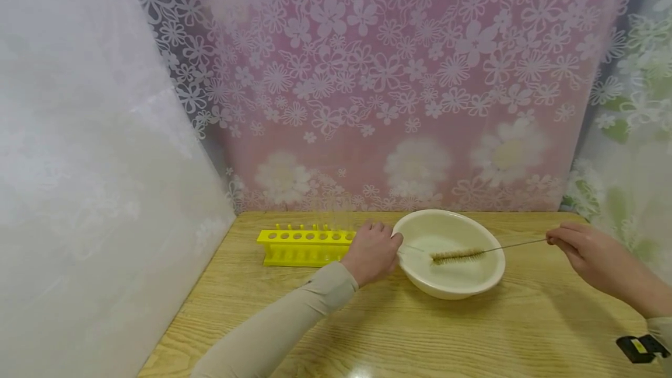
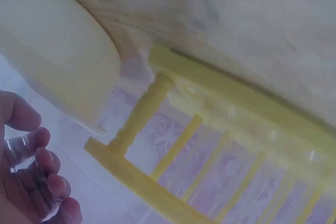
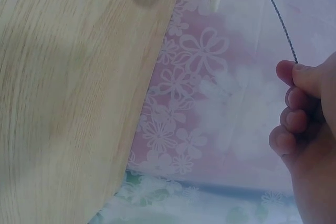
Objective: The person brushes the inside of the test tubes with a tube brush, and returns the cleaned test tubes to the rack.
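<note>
My left hand [image 1: 371, 251] grips a clear glass test tube [image 2: 18, 150], its fingers curled round it at the left rim of a cream basin [image 1: 443, 293]. In the head view, the tube's faint outline points right, over the basin. My right hand [image 1: 590, 258] pinches the thin twisted wire handle [image 3: 278, 17] of a test tube brush. The brush's tan bristles [image 1: 458, 256] are above the basin, with the tip close to the tube's end; whether they touch I cannot tell. Behind my left hand is a yellow test tube rack [image 1: 304, 262].
Several clear tubes [image 1: 336, 214] stand in the rack's right part, partly behind the left hand. Short yellow pegs [image 1: 289, 227] line its back. The wooden table [image 1: 420, 331] meets a flowered pink curtain [image 1: 357, 104] behind and a white sheet [image 1: 94, 191] at left.
</note>
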### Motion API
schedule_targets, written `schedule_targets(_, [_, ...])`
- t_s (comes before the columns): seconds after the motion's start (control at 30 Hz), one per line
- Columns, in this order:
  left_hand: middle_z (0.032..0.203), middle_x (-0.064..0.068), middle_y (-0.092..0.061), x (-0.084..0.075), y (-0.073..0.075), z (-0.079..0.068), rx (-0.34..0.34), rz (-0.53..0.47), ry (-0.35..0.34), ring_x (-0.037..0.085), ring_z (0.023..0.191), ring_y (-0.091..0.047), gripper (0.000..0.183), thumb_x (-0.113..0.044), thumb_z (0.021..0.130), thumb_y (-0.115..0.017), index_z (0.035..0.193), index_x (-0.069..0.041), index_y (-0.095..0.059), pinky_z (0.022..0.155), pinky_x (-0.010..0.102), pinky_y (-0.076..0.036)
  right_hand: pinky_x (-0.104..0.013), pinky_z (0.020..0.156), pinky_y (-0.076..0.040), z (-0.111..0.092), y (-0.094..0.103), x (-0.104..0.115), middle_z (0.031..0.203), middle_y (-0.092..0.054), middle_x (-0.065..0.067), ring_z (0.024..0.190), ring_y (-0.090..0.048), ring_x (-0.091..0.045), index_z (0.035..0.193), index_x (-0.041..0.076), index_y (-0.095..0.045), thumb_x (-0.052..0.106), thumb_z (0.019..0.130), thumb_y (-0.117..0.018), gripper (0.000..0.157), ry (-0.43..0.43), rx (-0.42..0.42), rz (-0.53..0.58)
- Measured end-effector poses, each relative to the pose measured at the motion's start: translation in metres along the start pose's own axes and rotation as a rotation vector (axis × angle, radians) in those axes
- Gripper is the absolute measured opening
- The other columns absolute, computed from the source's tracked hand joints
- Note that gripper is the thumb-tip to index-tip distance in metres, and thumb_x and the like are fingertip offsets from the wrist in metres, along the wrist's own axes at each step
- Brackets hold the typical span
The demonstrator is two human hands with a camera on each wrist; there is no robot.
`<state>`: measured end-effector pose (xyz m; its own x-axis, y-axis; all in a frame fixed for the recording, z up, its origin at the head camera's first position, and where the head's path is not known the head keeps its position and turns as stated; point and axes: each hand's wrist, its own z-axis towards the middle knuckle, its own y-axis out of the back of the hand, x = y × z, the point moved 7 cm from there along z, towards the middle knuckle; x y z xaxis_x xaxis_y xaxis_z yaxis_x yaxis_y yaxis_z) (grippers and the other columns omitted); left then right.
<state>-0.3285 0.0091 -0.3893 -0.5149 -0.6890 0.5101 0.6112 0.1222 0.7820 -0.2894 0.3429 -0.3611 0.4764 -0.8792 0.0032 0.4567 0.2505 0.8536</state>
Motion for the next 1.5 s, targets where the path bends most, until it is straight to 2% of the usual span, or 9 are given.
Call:
schedule_targets(0.13, [0.097,-0.004,-0.069,0.007,0.002,-0.003,-0.033,-0.172,0.068,0.014,0.093,-0.068,0.015,-0.033,0.097,-0.054,0.099,-0.022,-0.063,0.078,0.032,-0.054,-0.043,0.062,-0.055,0.000,0.001,0.000,0.088,-0.068,-0.012,0.079,-0.066,-0.035,0.102,-0.007,-0.070,-0.008,0.088,-0.066,0.015,0.002,-0.007,0.004])
schedule_targets(0.3, [0.080,-0.005,-0.057,0.018,0.005,-0.007,-0.048,-0.390,0.136,0.010,0.069,-0.054,0.011,-0.025,0.097,-0.053,0.088,-0.020,-0.056,0.060,0.025,-0.042,-0.044,0.063,-0.055,-0.001,0.001,-0.001,0.089,-0.068,-0.012,0.080,-0.066,-0.034,0.103,-0.006,-0.070,-0.006,0.088,-0.067,0.015,-0.006,0.000,-0.004])
schedule_targets(0.53, [0.077,-0.005,-0.050,0.044,0.012,-0.020,-0.030,-0.885,0.341,0.009,0.061,-0.043,0.012,-0.026,0.099,-0.049,0.089,-0.021,-0.052,0.055,0.023,-0.037,-0.047,0.066,-0.054,0.000,-0.001,-0.001,0.090,-0.068,-0.010,0.081,-0.066,-0.034,0.102,-0.005,-0.070,-0.006,0.088,-0.067,0.015,-0.008,0.011,-0.006])
schedule_targets(0.67, [0.074,0.000,-0.050,0.067,0.018,-0.031,-0.131,-1.178,0.474,0.014,0.057,-0.043,0.012,-0.025,0.101,-0.048,0.092,-0.019,-0.055,0.053,0.027,-0.038,-0.047,0.066,-0.054,0.000,-0.002,-0.001,0.090,-0.069,-0.009,0.081,-0.067,-0.034,0.102,-0.005,-0.070,-0.006,0.087,-0.067,0.015,-0.009,0.015,-0.006])
schedule_targets(0.77, [0.074,0.002,-0.050,0.086,0.026,-0.039,-0.255,-1.296,0.538,0.016,0.057,-0.043,0.014,-0.023,0.102,-0.049,0.094,-0.016,-0.058,0.055,0.028,-0.039,-0.047,0.066,-0.054,0.000,-0.002,-0.002,0.091,-0.068,-0.009,0.082,-0.067,-0.034,0.103,-0.005,-0.070,-0.007,0.088,-0.066,0.016,-0.012,0.020,-0.001])
schedule_targets(0.97, [0.074,0.006,-0.046,0.126,0.038,-0.056,-0.513,-1.416,0.644,0.020,0.060,-0.041,0.022,-0.022,0.105,-0.048,0.093,-0.005,-0.056,0.062,0.031,-0.039,-0.047,0.066,-0.055,-0.001,-0.002,-0.003,0.091,-0.069,-0.011,0.082,-0.067,-0.035,0.105,-0.007,-0.069,-0.009,0.087,-0.066,0.018,-0.011,0.013,0.005])
schedule_targets(1.1, [0.068,0.015,-0.042,0.149,0.039,-0.068,-0.631,-1.455,0.696,0.023,0.055,-0.037,0.026,-0.020,0.106,-0.046,0.084,-0.005,-0.049,0.058,0.032,-0.036,-0.044,0.065,-0.055,-0.001,0.000,-0.002,0.091,-0.068,-0.010,0.082,-0.066,-0.035,0.104,-0.007,-0.069,-0.009,0.087,-0.065,0.017,-0.009,-0.003,0.008])
schedule_targets(1.27, [0.068,0.023,-0.041,0.165,0.032,-0.079,-0.724,-1.448,0.759,0.022,0.055,-0.039,0.030,-0.019,0.106,-0.045,0.079,-0.006,-0.046,0.060,0.034,-0.038,-0.044,0.065,-0.055,0.001,0.001,-0.002,0.092,-0.068,-0.011,0.083,-0.066,-0.036,0.104,-0.006,-0.069,-0.008,0.088,-0.065,0.016,-0.025,0.009,0.011])
schedule_targets(1.5, [0.071,0.025,-0.041,0.175,0.010,-0.088,-0.787,-1.460,0.841,0.019,0.057,-0.042,0.027,-0.015,0.105,-0.045,0.080,-0.004,-0.046,0.063,0.031,-0.040,-0.045,0.066,-0.055,0.004,-0.002,0.000,0.094,-0.069,-0.011,0.084,-0.067,-0.035,0.105,-0.005,-0.070,-0.006,0.090,-0.065,0.016,-0.040,0.042,0.028])
